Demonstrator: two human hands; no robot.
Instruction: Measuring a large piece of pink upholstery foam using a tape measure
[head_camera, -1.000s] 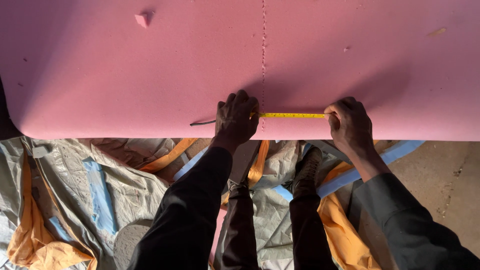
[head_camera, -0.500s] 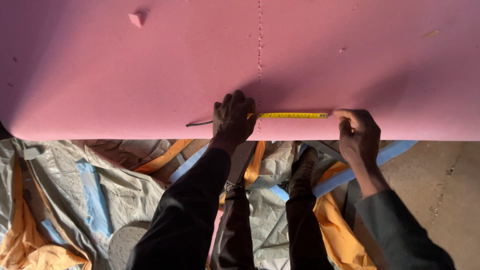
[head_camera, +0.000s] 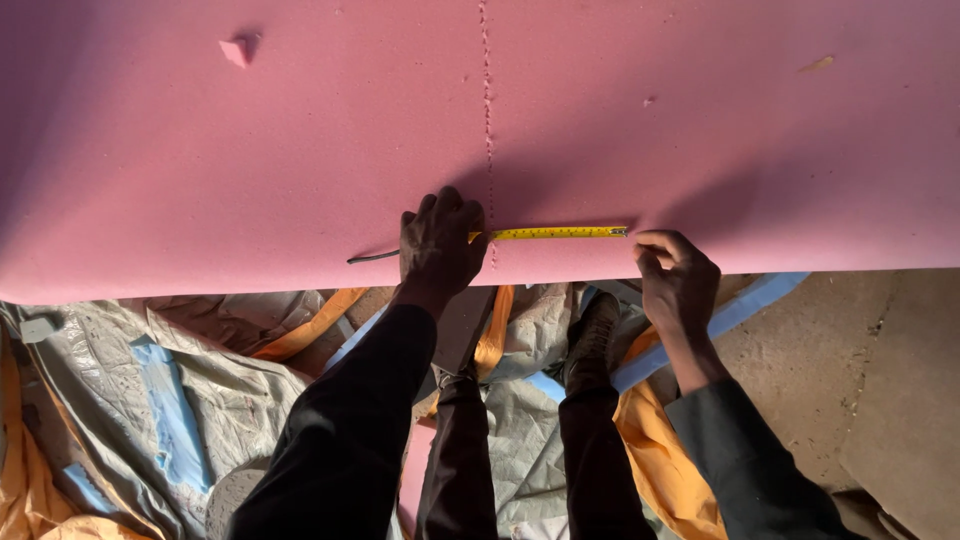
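Observation:
A large pink foam sheet (head_camera: 300, 150) fills the upper half of the head view. A dotted line of marks (head_camera: 488, 110) runs down it near the middle. My left hand (head_camera: 440, 245) presses a yellow tape measure (head_camera: 555, 233) onto the foam near the front edge, with a dark strap trailing left of the hand. The tape stretches right to its metal end. My right hand (head_camera: 678, 280) sits at the foam's edge just right of the tape's end, fingers curled, off the tape. Whether it holds a small tool is hidden.
Below the foam's edge lie a crumpled grey tarp (head_camera: 200, 400) with blue tape and orange straps (head_camera: 310, 325). My legs and a dark shoe (head_camera: 595, 335) stand on it. A blue strip (head_camera: 740, 305) lies to the right, beside bare concrete floor (head_camera: 850, 360).
My right hand has come off the tape's end and slid right and down to the foam's edge. My left hand and the tape stayed in place.

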